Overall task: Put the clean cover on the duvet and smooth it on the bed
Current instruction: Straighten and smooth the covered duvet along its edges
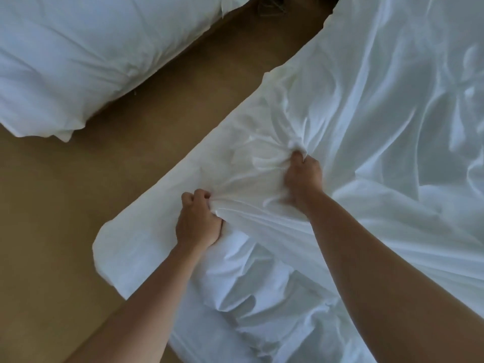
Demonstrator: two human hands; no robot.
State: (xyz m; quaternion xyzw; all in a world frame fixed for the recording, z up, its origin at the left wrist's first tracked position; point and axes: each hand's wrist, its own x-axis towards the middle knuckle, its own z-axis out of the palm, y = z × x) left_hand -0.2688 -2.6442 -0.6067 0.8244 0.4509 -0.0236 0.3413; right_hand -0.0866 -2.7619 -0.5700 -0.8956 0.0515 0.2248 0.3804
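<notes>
A white duvet cover with the duvet inside lies crumpled across the right and lower part of the view. Its rounded corner sits near the left edge of the bedding, over the floor. My left hand grips a bunch of the white fabric close to that corner. My right hand grips another gathered bunch further up, with creases fanning out from its fingers. Folds run between the two hands. Whether I hold the cover alone or the duvet through it cannot be told.
A second bed or mattress with white bedding fills the upper left. Tan carpet runs in a strip between the two. A dark shape lies on the floor at the top.
</notes>
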